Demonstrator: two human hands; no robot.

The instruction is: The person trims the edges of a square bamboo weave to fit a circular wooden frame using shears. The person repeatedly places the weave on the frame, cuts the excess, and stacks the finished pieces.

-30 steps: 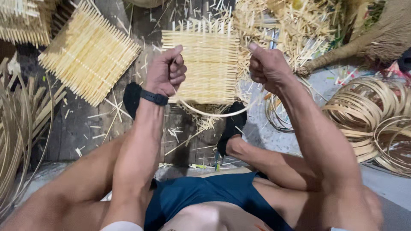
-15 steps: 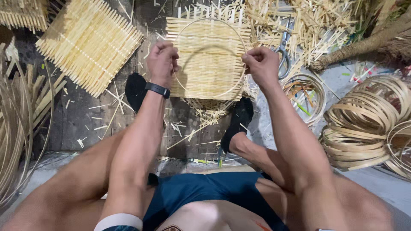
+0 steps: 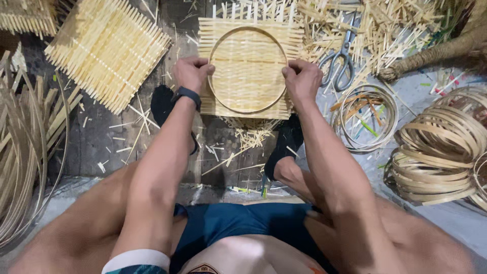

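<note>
Here both hands, left hand (image 3: 192, 73) and right hand (image 3: 302, 80), fingers closed, grip the bamboo hoop (image 3: 248, 106) on the woven mat (image 3: 223, 30)

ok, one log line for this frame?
left hand: grips bamboo ring | right hand: grips ring | ring on woven mat | scissors right

The left hand (image 3: 192, 72) grips the left side of a round bamboo hoop (image 3: 248, 70), and the right hand (image 3: 302, 78) grips its right side. The hoop lies flat on a square woven bamboo mat (image 3: 250, 101), whose loose strip ends stick out past the far edge. A second woven mat (image 3: 106, 50) lies to the left (tilted, well apart). Scissors (image 3: 341, 61) rest among bamboo offcuts at right, near a stack of coiled hoops (image 3: 439, 152).
</note>
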